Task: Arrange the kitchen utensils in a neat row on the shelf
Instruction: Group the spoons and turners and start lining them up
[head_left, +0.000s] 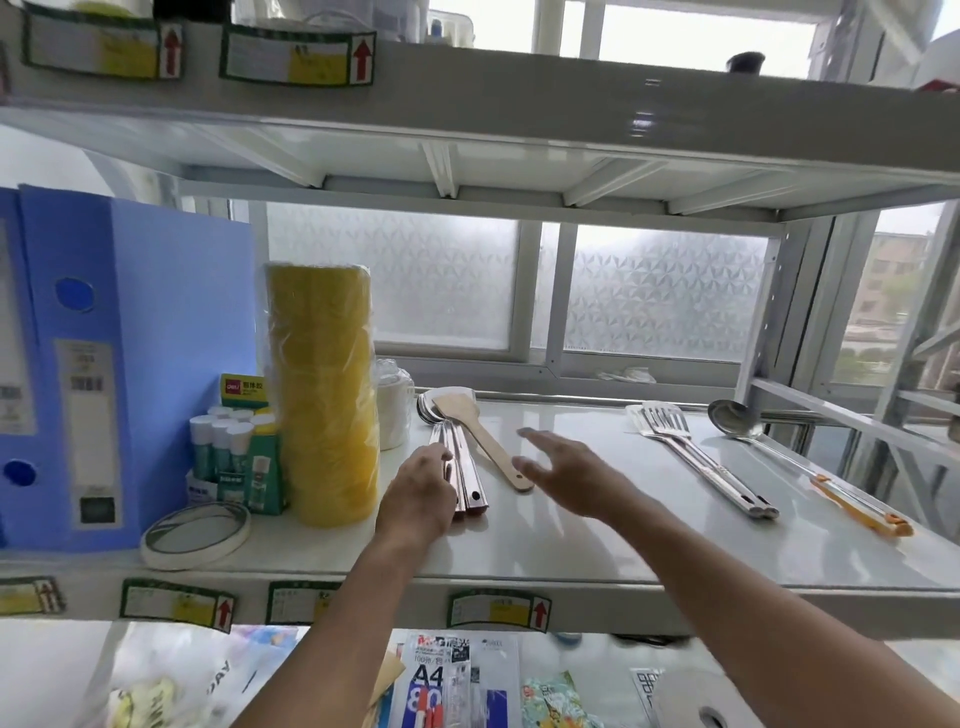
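Left hand (423, 486) clamps the ladle handles (462, 467); right hand (563, 475) (open, nearer) hovers beside the wooden spatula (480, 441), which lies angled away.

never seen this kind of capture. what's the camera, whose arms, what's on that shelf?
There is no robot: one wide-angle camera on a person's head looks down at their bare arms. On the white shelf lie a wooden spatula, steel ladles with pinkish handles, steel slotted turners and a steel ladle with an orange-tipped handle. The left hand rests on the pinkish handles; whether it grips them is unclear. The right hand hovers open, holding nothing. A yellow tape stack stands left.
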